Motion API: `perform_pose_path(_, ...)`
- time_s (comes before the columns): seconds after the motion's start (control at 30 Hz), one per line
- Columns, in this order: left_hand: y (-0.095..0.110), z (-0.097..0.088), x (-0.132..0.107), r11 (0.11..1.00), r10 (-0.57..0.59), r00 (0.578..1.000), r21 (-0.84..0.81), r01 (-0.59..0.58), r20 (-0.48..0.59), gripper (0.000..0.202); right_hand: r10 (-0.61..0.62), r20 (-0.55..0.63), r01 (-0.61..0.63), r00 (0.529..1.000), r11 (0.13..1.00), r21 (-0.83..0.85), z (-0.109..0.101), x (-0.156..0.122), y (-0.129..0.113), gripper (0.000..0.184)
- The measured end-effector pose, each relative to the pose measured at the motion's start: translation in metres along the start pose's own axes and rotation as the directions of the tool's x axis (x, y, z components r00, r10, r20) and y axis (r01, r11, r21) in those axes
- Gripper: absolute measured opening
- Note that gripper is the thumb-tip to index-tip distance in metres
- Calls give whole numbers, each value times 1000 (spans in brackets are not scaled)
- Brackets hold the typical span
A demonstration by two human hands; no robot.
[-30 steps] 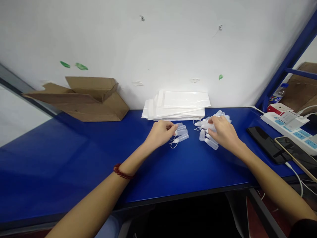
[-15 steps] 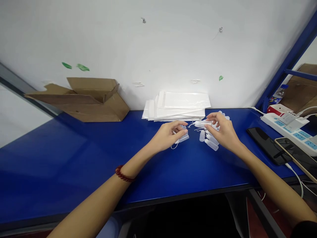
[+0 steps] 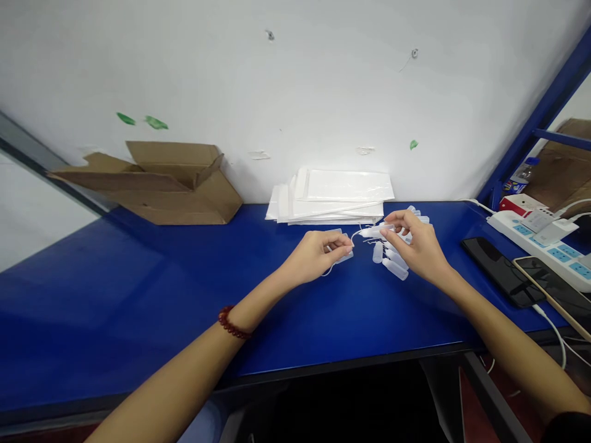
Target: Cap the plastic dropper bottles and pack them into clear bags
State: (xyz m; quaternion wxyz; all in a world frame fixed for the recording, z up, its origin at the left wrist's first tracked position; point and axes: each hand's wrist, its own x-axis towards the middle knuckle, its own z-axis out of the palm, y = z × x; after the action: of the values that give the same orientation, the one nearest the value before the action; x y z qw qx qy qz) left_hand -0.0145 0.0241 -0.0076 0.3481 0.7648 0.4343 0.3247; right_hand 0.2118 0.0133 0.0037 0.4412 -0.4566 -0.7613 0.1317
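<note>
My right hand (image 3: 418, 243) grips a small translucent squeeze bottle (image 3: 370, 232) between thumb and fingers, its narrow white end pointing left. From that end a thin white strap (image 3: 355, 235) curves down to my left hand (image 3: 311, 257), whose thumb and fingertips are pinched on it. Under and beside the right hand lie several similar bottles (image 3: 395, 269). More bottles (image 3: 344, 257) rest behind the left hand, mostly covered by its fingers.
A stack of white flat packets (image 3: 341, 187) lies against the wall. Left of it stands an open cardboard box (image 3: 184, 197). Two phones, a dark one (image 3: 501, 271) and one in a light-edged case (image 3: 554, 286), lie right, beside a white power strip (image 3: 542, 246).
My left thumb and fingers have closed and moved slightly right onto the bottle's strap. The right hand keeps its hold on the bottle, nearly still.
</note>
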Motion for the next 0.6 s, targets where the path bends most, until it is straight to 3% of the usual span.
perform_pose_path(0.2, 6, -3, 0, 996, -11, 995, -93, 2, -97, 26, -9, 42, 10, 999, 999, -35, -2, 1, -2, 12)
perform_pose_path(0.6, 4, -4, 0, 997, -2, 996, -72, -5, -93, 29, -12, 43, 14, 999, 999, -46, -3, 0, -5, 12)
